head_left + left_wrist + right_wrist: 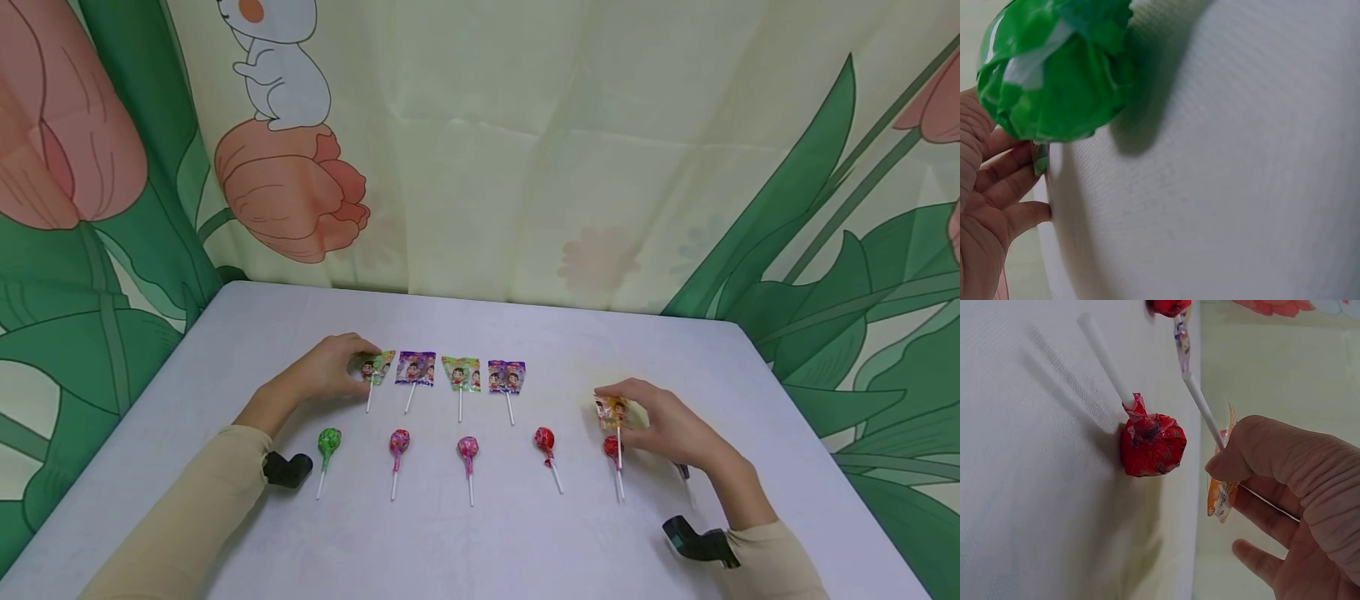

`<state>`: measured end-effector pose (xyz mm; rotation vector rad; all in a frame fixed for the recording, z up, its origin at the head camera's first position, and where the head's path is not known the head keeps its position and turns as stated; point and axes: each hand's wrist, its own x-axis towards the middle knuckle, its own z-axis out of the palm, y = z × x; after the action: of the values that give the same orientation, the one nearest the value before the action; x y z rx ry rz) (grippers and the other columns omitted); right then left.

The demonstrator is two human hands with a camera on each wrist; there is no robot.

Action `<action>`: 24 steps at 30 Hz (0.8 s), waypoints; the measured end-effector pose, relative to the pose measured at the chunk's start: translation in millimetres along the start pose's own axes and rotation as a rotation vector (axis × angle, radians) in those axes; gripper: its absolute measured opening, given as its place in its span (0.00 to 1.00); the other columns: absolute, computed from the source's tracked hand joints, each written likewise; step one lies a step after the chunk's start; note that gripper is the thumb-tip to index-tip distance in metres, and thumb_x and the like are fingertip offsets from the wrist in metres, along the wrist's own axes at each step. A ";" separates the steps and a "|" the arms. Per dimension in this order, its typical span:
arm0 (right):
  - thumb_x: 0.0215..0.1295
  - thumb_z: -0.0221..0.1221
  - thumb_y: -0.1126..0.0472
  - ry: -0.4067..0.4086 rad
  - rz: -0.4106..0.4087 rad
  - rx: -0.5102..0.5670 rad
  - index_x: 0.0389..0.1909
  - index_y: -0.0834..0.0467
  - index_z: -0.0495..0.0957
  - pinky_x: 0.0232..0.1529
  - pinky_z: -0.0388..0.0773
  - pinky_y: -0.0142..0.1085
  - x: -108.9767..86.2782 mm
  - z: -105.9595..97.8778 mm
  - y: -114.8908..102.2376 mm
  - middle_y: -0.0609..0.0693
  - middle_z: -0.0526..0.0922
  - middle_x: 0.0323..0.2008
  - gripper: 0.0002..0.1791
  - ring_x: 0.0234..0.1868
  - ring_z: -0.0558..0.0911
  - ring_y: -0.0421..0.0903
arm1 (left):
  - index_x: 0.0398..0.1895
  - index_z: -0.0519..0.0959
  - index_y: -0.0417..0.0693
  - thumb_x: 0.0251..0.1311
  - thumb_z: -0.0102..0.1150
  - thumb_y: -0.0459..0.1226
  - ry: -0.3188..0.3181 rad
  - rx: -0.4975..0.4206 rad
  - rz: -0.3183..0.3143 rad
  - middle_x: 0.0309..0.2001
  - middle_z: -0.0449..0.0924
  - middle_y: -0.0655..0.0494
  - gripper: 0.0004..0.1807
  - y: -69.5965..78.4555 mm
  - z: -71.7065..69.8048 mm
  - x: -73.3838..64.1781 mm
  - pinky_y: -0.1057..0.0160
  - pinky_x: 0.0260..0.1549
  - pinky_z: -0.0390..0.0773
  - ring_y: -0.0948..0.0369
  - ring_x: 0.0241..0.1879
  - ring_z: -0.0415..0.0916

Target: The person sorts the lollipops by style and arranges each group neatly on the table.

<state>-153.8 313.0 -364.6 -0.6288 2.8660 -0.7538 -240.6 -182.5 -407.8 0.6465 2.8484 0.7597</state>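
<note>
My left hand (330, 367) is at the left end of the back row. Its fingers touch or nearly touch a lollipop in a flat green wrapper (377, 367), partly hidden behind them in the left wrist view. The thumb stands apart from the fingers there. My right hand (663, 421) pinches a lollipop in a flat orange wrapper (1222, 494) between thumb and fingers, its white stick pointing toward me. It hovers just above a round red lollipop (1154, 447) of the front row. A round green lollipop (1054, 75) lies near my left wrist.
Flat-wrapped purple (416, 369), green (461, 374) and purple (507, 377) lollipops continue the back row. Round pink (400, 442), pink (468, 447) and red (544, 439) ones lie in front. A dark-wrapped lollipop (682, 471) is partly hidden by my right hand. A printed curtain hangs behind the white table (420, 558).
</note>
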 end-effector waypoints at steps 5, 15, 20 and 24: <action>0.56 0.70 0.71 -0.002 0.008 0.001 0.67 0.57 0.76 0.60 0.76 0.63 5.9 1.8 -1.1 0.59 0.78 0.63 0.34 0.65 0.74 0.63 | 0.60 0.79 0.35 0.48 0.78 0.38 -0.005 -0.001 0.005 0.51 0.82 0.45 0.34 0.3 -0.3 0.2 0.43 0.61 0.75 0.49 0.54 0.77; 0.56 0.68 0.74 -0.005 -0.038 0.004 0.67 0.58 0.75 0.61 0.76 0.61 22.8 6.3 -0.5 0.59 0.78 0.63 0.35 0.64 0.75 0.61 | 0.60 0.79 0.34 0.48 0.77 0.38 -0.006 0.009 0.002 0.52 0.81 0.45 0.34 0.3 -1.6 0.1 0.43 0.62 0.75 0.48 0.54 0.76; 0.55 0.68 0.73 -0.010 -0.030 -0.003 0.67 0.58 0.76 0.60 0.77 0.61 31.1 9.6 -2.3 0.59 0.78 0.63 0.35 0.63 0.75 0.61 | 0.60 0.79 0.35 0.48 0.78 0.38 -0.011 0.009 -0.007 0.52 0.81 0.45 0.34 1.3 -1.2 -0.4 0.43 0.62 0.75 0.48 0.54 0.76; 0.56 0.69 0.72 -0.023 -0.008 -0.008 0.67 0.58 0.76 0.62 0.75 0.61 37.2 12.7 -3.9 0.60 0.77 0.64 0.34 0.65 0.74 0.62 | 0.59 0.80 0.35 0.48 0.78 0.38 -0.003 0.010 0.008 0.51 0.81 0.45 0.34 1.7 -1.5 -0.9 0.43 0.61 0.75 0.49 0.54 0.77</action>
<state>-183.4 288.6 -373.8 -0.6457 2.8486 -0.7319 -239.4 -182.2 -405.6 0.6608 2.8509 0.7454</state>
